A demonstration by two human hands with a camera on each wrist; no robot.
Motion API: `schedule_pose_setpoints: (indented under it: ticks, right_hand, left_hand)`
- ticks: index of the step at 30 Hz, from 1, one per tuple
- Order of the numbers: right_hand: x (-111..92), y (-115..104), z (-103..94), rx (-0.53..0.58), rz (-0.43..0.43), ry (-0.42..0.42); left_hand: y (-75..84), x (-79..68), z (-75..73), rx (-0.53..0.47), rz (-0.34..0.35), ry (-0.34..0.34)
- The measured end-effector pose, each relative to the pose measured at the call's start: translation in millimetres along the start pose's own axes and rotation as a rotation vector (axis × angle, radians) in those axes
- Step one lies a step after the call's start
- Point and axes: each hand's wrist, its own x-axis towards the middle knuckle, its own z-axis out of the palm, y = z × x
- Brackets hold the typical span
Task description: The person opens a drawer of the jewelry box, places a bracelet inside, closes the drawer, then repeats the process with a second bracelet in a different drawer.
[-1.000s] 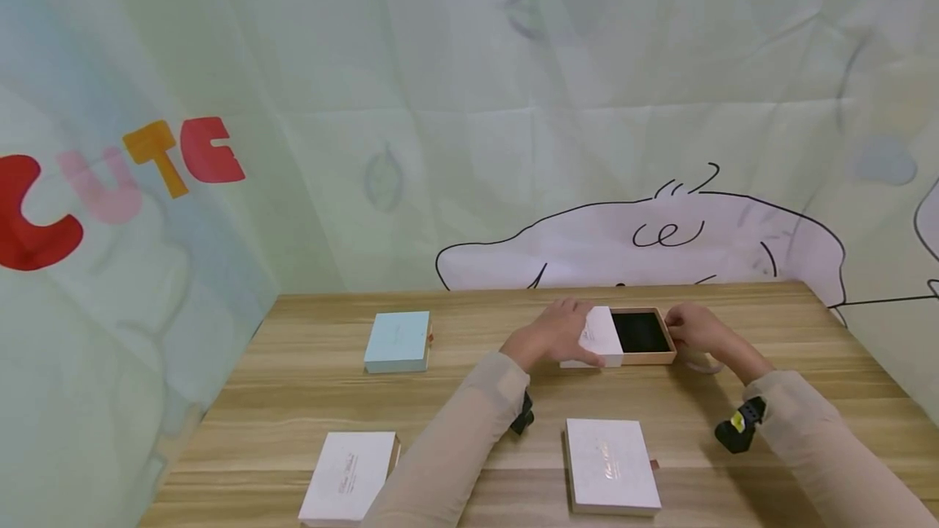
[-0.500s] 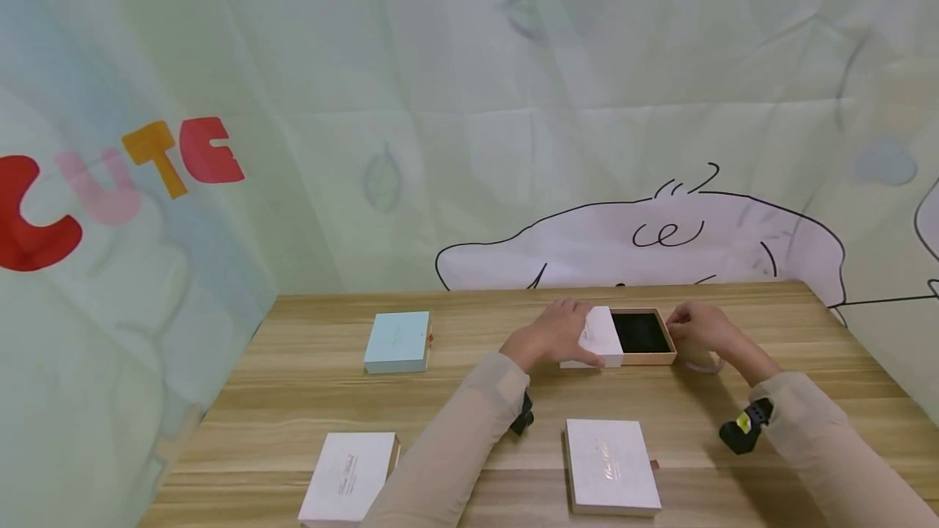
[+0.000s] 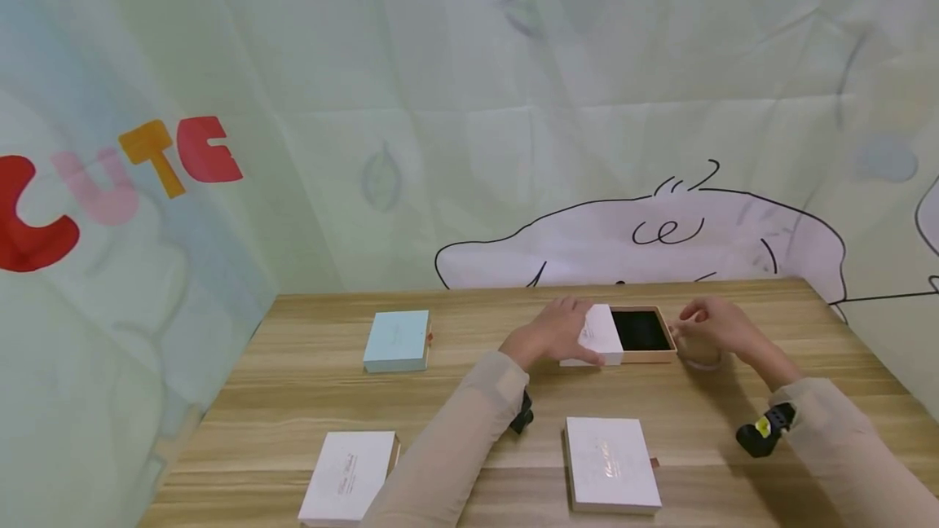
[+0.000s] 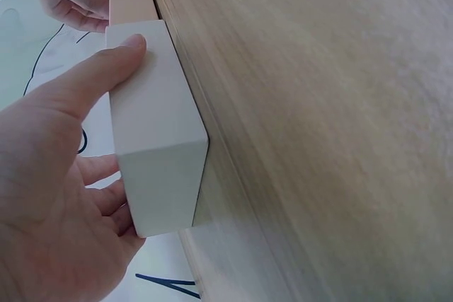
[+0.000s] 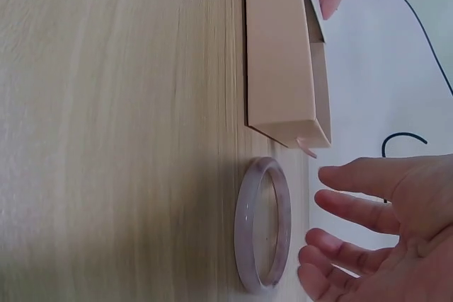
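Note:
At the back of the table a white sliding box [image 3: 603, 334] lies with its peach drawer [image 5: 279, 61] pulled partly out to the right, showing a black lining. My left hand [image 3: 552, 334] grips the white sleeve, thumb along the near side and fingers behind, as the left wrist view shows. Just beyond the drawer's end, my right hand [image 3: 725, 327] hovers with fingers apart, holding nothing. It is close to the drawer's small ribbon tab [image 5: 306, 148] but not touching it. A pale lilac, translucent bangle [image 5: 244, 235] lies on the table by the drawer's end, below my right hand.
A light blue box [image 3: 397, 339] sits at the back left. Two more white boxes lie nearer, one at the front left [image 3: 345, 471], partly behind my left sleeve, and one at the front middle [image 3: 610, 463]. A printed cloth [image 3: 469, 145] hangs behind the table.
My right hand has let go of the drawer's end and drawn a little to the right, its fingers spreading. The left hand, the box and the bangle stay in place.

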Motion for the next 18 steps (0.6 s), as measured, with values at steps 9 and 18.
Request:
schedule_pose_setpoints:
  ticks: [9, 18]
  right_hand:
    - [-6.2, 2.7, -1.6, 0.025, 0.02, -0.043]
    - [-8.5, 3.8, -1.7, 0.01, 0.091, -0.085]
  left_hand:
    - [-0.3, -1.0, 0.7, 0.011, 0.008, 0.009]
    - [-1.7, 0.7, 2.2, 0.007, 0.001, 0.002]
